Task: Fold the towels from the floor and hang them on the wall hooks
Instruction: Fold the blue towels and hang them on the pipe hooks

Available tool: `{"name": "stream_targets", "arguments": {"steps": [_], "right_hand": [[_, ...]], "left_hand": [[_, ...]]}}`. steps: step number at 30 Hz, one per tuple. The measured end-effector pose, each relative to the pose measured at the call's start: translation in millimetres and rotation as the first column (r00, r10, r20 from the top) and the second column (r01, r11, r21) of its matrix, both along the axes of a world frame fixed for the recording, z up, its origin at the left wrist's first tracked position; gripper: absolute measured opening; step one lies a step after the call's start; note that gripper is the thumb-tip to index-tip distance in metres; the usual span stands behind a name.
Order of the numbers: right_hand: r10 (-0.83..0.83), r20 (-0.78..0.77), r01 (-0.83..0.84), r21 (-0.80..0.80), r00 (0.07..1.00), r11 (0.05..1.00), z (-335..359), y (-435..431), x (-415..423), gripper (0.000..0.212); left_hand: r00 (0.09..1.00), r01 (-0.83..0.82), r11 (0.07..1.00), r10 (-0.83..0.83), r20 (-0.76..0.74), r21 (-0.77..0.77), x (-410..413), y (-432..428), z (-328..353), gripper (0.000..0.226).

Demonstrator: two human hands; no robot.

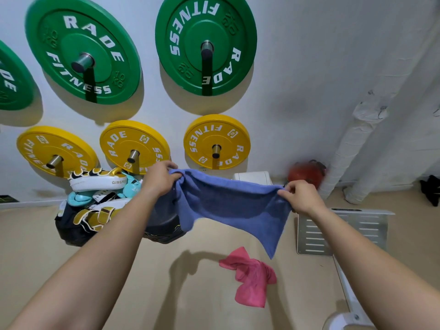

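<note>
A: Left side first?
B: Pile of boxing gear (95, 201) on floor (47, 258) under yellow plates (133, 146). Left hand (159, 179), fingers pinched shut on one top corner of blue towel (226, 203).

A: Middle?
B: Towel stretched out in air, sagging, not yet folded. Pink towel (250, 277) crumpled on floor just below.

A: Right?
B: Right hand (302, 198), fingers clamped on other top corner. Metal plate (338, 232) beyond.

A: Progress?
B: Early, probably. Nothing folded, nothing hung in view. Wall pegs (83, 63) carrying plates; free hooks not visible. Both towels left.
</note>
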State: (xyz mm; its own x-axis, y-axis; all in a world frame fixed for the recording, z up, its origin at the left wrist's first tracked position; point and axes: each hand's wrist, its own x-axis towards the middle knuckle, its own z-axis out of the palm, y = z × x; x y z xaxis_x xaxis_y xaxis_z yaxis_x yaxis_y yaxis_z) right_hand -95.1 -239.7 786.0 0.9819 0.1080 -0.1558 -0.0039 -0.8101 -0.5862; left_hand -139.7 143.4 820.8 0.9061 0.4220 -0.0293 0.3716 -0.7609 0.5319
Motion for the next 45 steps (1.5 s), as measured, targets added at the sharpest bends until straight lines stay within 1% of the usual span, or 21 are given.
{"name": "stream_targets", "arguments": {"steps": [2,4,6,8,10,12,14,16,18,19,23,25,27,29,32,33,35,37,39,41,45], "right_hand": [[0.049,-0.025,-0.048,0.035,0.998,0.998,8,17,-6,0.026],[0.122,-0.041,-0.117,0.106,0.992,0.987,13,35,-12,0.025],[0.222,-0.04,-0.211,0.184,0.974,0.96,15,50,-18,0.02],[0.286,-0.048,-0.271,0.208,0.957,0.94,17,62,-22,0.014],[0.315,-0.084,-0.29,0.222,0.946,0.931,18,70,-26,0.015],[0.329,-0.172,-0.269,0.299,0.928,0.915,18,73,-29,0.013],[0.362,-0.285,-0.23,0.409,0.888,0.883,18,72,-32,0.02],[0.427,-0.328,-0.237,0.486,0.842,0.841,17,69,-33,0.029],[0.467,-0.288,-0.302,0.47,0.836,0.83,14,68,-34,0.031],[0.467,-0.26,-0.325,0.443,0.845,0.835,12,68,-34,0.028],[0.416,-0.145,-0.329,0.409,0.898,0.851,11,75,-40,0.001],[0.42,-0.068,-0.369,0.366,0.905,0.854,10,80,-40,0.01],[0.436,0.027,-0.428,0.257,0.9,0.867,8,85,-39,0.012],[0.432,0.109,-0.445,0.177,0.895,0.878,5,89,-38,0.011],[0.429,0.182,-0.458,0.174,0.885,0.872,3,92,-38,0.007],[0.44,0.19,-0.472,0.176,0.877,0.864,3,93,-38,0.006],[0.454,0.145,-0.476,0.201,0.879,0.856,5,94,-39,0.008],[0.443,0.099,-0.454,0.224,0.891,0.863,7,94,-38,0.012],[0.434,0.099,-0.445,0.214,0.896,0.87,7,95,-38,0.012],[0.421,0.102,-0.434,0.216,0.901,0.875,7,94,-38,0.011],[0.386,0.107,-0.401,0.253,0.916,0.881,3,90,-36,0.014]], "left_hand": [[0.991,0.06,0.996,-0.066,-0.113,-0.062,-4,-15,-12,0.019],[0.965,0.147,0.982,-0.169,-0.2,-0.12,-9,-34,-23,0.021],[0.937,0.222,0.957,-0.263,-0.231,-0.187,-15,-53,-34,0.018],[0.928,0.239,0.928,-0.305,-0.212,-0.285,-20,-69,-44,0.015],[0.928,0.258,0.894,-0.335,-0.163,-0.366,-24,-83,-50,0.016],[0.93,0.269,0.853,-0.35,-0.109,-0.447,-27,-93,-52,0.018],[0.938,0.272,0.814,-0.344,-0.049,-0.514,-29,-100,-51,0.018],[0.94,0.289,0.799,-0.341,-0.001,-0.527,-31,-105,-48,0.018],[0.935,0.318,0.787,-0.353,0.038,-0.528,-33,-108,-45,0.018],[0.932,0.327,0.782,-0.359,0.046,-0.53,-33,-109,-44,0.018],[0.926,0.342,0.772,-0.373,0.053,-0.536,-34,-107,-38,0.022],[0.934,0.322,0.775,-0.353,0.05,-0.544,-34,-106,-35,0.023],[0.938,0.313,0.764,-0.342,0.057,-0.564,-34,-104,-33,0.024],[0.932,0.325,0.743,-0.357,0.063,-0.586,-34,-102,-31,0.027],[0.917,0.345,0.699,-0.393,0.066,-0.627,-35,-98,-27,0.034],[0.908,0.357,0.675,-0.413,0.07,-0.646,-36,-97,-25,0.035],[0.883,0.38,0.634,-0.466,0.06,-0.673,-38,-95,-23,0.038],[0.87,0.382,0.621,-0.492,0.04,-0.684,-40,-94,-25,0.042],[0.886,0.352,0.631,-0.462,0.029,-0.691,-42,-94,-28,0.047],[0.921,0.302,0.669,-0.39,0.025,-0.679,-44,-93,-31,0.044],[0.98,0.186,0.782,-0.193,0.051,-0.595,-52,-94,-36,0.015]]}}
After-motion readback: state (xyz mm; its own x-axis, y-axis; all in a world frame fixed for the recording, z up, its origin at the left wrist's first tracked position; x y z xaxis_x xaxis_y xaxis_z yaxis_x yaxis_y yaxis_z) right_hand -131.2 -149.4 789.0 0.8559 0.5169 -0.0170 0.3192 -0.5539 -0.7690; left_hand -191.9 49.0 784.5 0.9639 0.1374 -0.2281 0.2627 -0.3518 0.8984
